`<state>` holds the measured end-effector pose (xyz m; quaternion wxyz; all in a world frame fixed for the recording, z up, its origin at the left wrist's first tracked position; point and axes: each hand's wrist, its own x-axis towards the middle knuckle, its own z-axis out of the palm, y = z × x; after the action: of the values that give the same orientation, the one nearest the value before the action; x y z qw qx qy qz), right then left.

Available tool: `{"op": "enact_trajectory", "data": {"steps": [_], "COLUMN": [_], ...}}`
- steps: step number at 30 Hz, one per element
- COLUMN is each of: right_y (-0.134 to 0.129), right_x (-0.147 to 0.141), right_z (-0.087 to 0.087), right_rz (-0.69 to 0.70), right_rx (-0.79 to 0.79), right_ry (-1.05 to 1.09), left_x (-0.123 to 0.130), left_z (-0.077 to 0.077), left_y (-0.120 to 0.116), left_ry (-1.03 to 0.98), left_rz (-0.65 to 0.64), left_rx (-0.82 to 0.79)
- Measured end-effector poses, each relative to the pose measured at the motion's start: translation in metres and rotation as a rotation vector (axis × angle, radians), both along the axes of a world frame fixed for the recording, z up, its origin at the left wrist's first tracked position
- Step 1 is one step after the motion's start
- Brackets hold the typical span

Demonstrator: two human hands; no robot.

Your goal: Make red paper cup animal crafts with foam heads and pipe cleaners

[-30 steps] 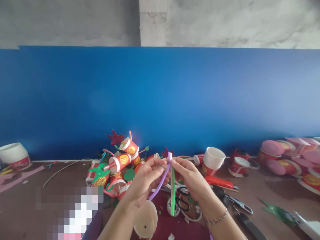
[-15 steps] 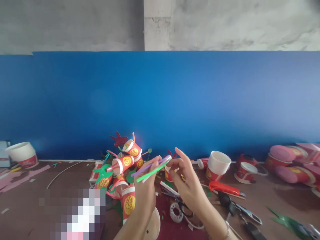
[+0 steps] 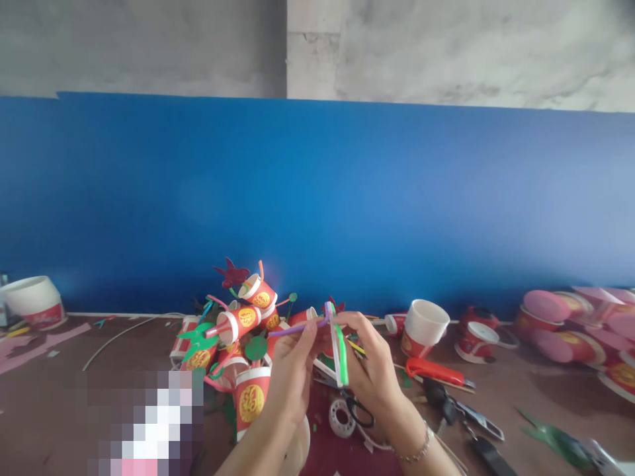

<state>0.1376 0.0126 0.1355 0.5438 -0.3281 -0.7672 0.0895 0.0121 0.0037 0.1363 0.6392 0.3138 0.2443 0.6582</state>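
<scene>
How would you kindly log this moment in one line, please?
left hand: pinching purple strip | right hand: at green strip | nearby: scissors, white spool

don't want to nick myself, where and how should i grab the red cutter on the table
Probably by the thick body of the red cutter, left of its middle, coming down from above: it lies flat on the table with its narrow metallic tip pointing right, so that grip should keep fingers off the tip.
</scene>
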Motion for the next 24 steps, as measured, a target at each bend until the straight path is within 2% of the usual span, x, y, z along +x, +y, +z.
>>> {"op": "enact_trajectory", "data": {"steps": [3, 7, 11, 13, 17, 24], "right_y": [-0.001, -0.001, 0.002, 0.003, 0.005, 0.004], "right_x": [-0.001, -0.003, -0.005, -0.006, -0.004, 0.002], "right_z": [0.001, -0.002, -0.008, -0.008, -0.005, 0.0], "right_rz": [0.042, 0.107, 0.0, -0.019, -0.017, 0.067], "right_rx": [-0.008, -0.038, 0.019, 0.082, 0.148, 0.111], "right_ry": [-0.01, -0.079, 0.0, -0.055, -0.152, -0.157], "left_x": [0.0, -0.001, -0.002, -0.002, 0.0, -0.001], "left_z": [0.003, 0.007, 0.006, 0.004, 0.001, -0.003], "left_y": [-0.001, -0.004, -0.004, -0.003, 0.0, 0.002], "left_ry": [-0.044, -0.033, -0.055, -0.068, -0.088, -0.085], "left_rz": [-0.045, -0.02, -0.012, -0.008, -0.016, -0.109], "left_rx": [-0.075, -0.127, -0.143, -0.138, -0.14, -0.139]}}
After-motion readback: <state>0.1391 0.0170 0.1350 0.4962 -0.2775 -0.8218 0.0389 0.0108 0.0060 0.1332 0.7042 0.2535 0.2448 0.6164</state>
